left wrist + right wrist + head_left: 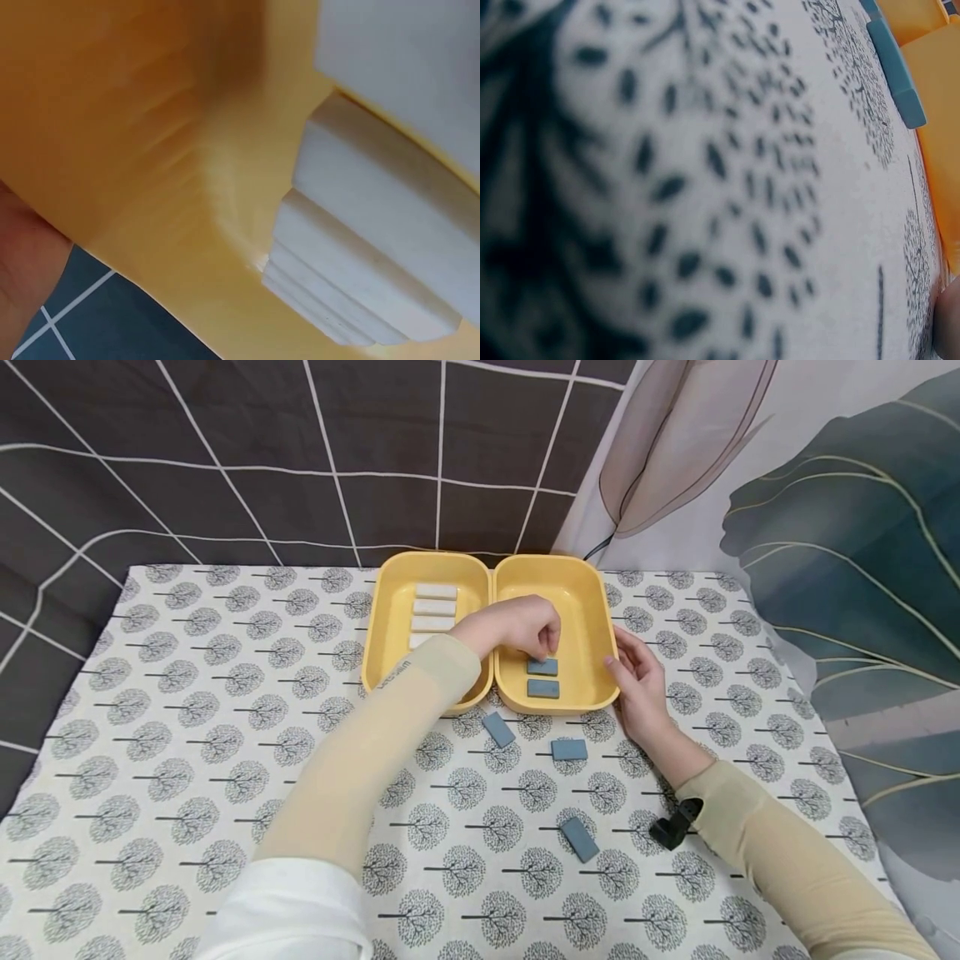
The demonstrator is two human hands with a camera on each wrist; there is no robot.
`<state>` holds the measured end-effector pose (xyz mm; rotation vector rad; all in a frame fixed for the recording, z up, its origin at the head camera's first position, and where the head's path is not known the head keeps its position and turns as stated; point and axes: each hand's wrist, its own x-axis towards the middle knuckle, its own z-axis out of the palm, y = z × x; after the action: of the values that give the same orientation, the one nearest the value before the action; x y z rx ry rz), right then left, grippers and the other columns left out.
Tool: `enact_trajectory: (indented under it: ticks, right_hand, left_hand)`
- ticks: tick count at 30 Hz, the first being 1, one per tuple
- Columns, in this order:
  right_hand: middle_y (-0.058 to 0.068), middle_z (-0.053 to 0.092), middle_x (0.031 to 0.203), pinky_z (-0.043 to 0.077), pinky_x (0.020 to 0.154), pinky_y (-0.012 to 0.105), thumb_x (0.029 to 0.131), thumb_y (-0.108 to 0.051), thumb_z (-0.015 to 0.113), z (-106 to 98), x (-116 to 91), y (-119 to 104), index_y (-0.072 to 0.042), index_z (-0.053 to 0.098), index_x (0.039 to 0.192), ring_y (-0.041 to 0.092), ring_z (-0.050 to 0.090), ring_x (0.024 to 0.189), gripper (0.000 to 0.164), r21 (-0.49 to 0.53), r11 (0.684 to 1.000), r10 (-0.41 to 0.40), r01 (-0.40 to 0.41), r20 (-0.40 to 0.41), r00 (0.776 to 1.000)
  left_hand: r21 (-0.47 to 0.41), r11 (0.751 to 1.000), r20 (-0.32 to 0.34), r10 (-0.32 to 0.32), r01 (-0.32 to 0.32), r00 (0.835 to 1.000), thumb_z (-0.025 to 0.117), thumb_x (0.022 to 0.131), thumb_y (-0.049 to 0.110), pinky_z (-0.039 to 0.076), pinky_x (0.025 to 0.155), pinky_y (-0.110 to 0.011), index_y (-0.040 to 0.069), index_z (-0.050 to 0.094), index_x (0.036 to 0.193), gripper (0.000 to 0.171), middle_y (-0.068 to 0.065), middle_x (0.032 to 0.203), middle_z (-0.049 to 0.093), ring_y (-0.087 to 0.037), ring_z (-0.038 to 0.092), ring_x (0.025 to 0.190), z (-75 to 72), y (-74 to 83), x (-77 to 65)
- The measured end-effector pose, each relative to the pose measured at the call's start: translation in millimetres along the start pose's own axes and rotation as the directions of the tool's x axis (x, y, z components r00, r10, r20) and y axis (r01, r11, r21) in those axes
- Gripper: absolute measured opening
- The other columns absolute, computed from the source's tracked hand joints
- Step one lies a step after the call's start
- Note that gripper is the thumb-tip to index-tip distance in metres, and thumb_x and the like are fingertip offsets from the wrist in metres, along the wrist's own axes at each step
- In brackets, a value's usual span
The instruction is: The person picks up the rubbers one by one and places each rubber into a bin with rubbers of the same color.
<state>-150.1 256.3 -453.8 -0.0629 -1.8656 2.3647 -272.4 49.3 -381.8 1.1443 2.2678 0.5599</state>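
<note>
My left hand (528, 625) reaches across into the right half of an open yellow box (602, 672). Its curled fingertips pinch the upper edge of a flat blue block (542, 667). Just below that one lies a second blue block (543, 689), roughly parallel to it. At the box's right side, my right hand (641, 681) grips the wall, thumb at the rim and fingers outside. White blocks (435, 607) lie in a column in the left half, partly hidden by my left forearm; the left wrist view shows these white blocks (360, 262) close up.
In front of the box, three more blue blocks lie on the tree-patterned cloth: one at the left (498, 730), one at the right (569, 750) and one nearer (579, 840). A dark tiled-pattern backdrop (375, 435) stands behind. A black strap (675, 824) hangs at my right wrist.
</note>
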Motion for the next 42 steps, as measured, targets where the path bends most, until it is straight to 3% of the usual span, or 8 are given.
enact_trajectory:
  ticks: [14, 26, 33, 42]
  right_hand:
    - [0.008, 0.062, 0.14, 0.061, 0.101, 0.027, 0.1, 0.015, 0.047, -2, -2, 1, 0.008, 0.044, 0.153, 0.02, 0.062, 0.124, 0.054, 0.013, 1.0, 0.008, -0.008, -0.004, 1.0]
    - [0.004, 0.063, 0.139, 0.061, 0.101, 0.025, 0.1, 0.014, 0.047, -1, -1, 0, 0.009, 0.042, 0.153, 0.018, 0.063, 0.123, 0.054, -0.023, 1.0, -0.005, 0.005, 0.004, 1.0]
    - [0.009, 0.06, 0.142, 0.061, 0.101, 0.027, 0.1, 0.013, 0.048, -1, -1, 0, 0.009, 0.042, 0.154, 0.02, 0.062, 0.124, 0.054, -0.028, 1.0, -0.004, 0.004, 0.01, 1.0]
    - [0.007, 0.061, 0.141, 0.061, 0.102, 0.027, 0.1, 0.014, 0.047, -1, -1, -2, 0.01, 0.042, 0.154, 0.02, 0.062, 0.125, 0.054, -0.026, 1.0, -0.005, 0.006, 0.014, 1.0]
  left_hand:
    - [-0.022, 0.993, -0.081, 0.118, -0.12, 0.99, 0.068, 0.093, 0.004, 0.054, 0.084, -0.019, 0.002, 0.079, 0.105, 0.016, -0.006, 0.099, 0.074, -0.012, 0.063, 0.09, -11.4, 20.0, -13.9]
    - [-0.063, 0.979, -0.129, 0.184, -0.193, 0.975, 0.067, 0.096, 0.006, 0.057, 0.093, -0.023, 0.0, 0.077, 0.109, 0.017, -0.008, 0.103, 0.077, -0.018, 0.069, 0.097, -25.0, 36.6, -47.2]
    - [-0.121, 0.971, -0.168, 0.187, -0.208, 0.968, 0.071, 0.099, 0.008, 0.058, 0.092, -0.021, 0.005, 0.078, 0.108, 0.012, -0.005, 0.104, 0.079, -0.015, 0.07, 0.096, -20.0, 40.8, -68.7]
    - [-0.181, 0.967, -0.218, 0.136, -0.177, 0.966, 0.072, 0.1, 0.008, 0.061, 0.09, -0.022, 0.008, 0.08, 0.108, 0.012, -0.007, 0.112, 0.079, -0.015, 0.071, 0.099, 1.5, 42.0, -105.0]
